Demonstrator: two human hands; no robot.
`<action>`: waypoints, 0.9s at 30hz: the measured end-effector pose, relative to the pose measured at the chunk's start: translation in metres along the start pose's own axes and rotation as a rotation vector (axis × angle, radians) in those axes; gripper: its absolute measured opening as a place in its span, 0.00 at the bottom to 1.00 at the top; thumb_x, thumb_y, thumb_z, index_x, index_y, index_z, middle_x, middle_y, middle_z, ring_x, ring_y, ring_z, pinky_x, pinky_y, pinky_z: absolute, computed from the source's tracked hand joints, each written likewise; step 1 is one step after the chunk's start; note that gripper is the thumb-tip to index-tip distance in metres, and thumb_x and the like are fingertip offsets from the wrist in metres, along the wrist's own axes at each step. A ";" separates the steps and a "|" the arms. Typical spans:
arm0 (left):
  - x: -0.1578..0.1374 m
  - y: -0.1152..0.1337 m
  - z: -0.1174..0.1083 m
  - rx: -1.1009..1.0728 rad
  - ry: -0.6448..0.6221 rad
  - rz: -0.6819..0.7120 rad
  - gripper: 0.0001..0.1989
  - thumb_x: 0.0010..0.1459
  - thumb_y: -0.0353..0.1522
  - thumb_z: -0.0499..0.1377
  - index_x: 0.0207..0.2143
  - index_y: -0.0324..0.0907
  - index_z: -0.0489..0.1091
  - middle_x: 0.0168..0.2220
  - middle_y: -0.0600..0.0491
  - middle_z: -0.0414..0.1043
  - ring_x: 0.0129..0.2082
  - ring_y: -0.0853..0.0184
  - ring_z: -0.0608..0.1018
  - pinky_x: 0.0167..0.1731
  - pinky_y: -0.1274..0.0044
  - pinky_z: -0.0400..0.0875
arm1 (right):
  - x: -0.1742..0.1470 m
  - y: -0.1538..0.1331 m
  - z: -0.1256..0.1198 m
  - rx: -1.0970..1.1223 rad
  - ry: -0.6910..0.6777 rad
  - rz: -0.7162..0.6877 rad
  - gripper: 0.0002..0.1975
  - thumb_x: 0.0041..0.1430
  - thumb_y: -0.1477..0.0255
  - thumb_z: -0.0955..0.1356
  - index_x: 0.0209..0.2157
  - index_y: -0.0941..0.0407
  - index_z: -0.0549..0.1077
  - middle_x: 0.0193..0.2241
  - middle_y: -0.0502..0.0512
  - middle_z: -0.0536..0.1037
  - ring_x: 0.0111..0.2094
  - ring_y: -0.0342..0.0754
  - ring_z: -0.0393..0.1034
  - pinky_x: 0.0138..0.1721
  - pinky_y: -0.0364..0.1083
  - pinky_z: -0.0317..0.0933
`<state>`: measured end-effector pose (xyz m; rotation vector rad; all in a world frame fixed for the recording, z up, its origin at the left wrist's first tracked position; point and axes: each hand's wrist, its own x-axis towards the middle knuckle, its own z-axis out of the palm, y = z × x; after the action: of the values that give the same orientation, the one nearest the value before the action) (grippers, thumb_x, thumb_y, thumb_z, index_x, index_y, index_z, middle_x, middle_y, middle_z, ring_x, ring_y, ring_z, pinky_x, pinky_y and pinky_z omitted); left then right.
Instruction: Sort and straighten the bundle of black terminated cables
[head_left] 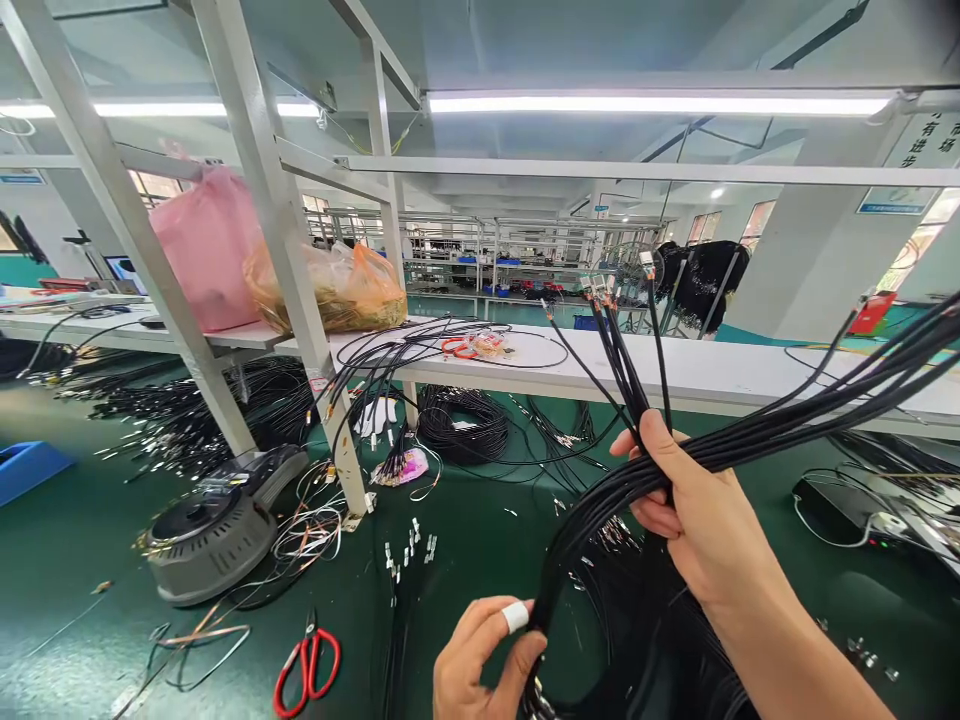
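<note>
A thick bundle of black cables (600,505) curves from the right edge down to the lower middle. My right hand (686,490) is closed around the bundle and its upright ends, thumb on top. Several of those ends carry small pale connectors (604,290) and fan upward above the hand. Lower down, my left hand (487,655) wraps its fingers and thumb about the hanging part of the same bundle; a white band (515,616) is on one finger. Beneath the hands, more black cables lie on the green table (465,560).
Red-handled scissors (307,670) lie at lower left. Behind them stand a grey round machine (214,540) and a white metal post (337,440). A white shelf (675,365) crosses behind my hands. A coil of black cable (463,425) and a power box (847,525) sit below it.
</note>
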<state>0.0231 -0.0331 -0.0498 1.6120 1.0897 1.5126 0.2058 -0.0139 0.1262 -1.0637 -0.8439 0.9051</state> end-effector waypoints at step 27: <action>0.020 -0.016 -0.031 0.121 -0.570 -0.446 0.05 0.44 0.28 0.63 0.28 0.41 0.72 0.32 0.53 0.74 0.36 0.61 0.74 0.41 0.72 0.65 | 0.007 0.004 -0.008 0.075 0.095 0.016 0.25 0.48 0.49 0.73 0.25 0.59 0.75 0.12 0.40 0.53 0.12 0.32 0.42 0.14 0.37 0.36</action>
<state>-0.0097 -0.0106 -0.0522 1.5992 1.1181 0.6520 0.2148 -0.0092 0.1216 -1.0411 -0.7185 0.8864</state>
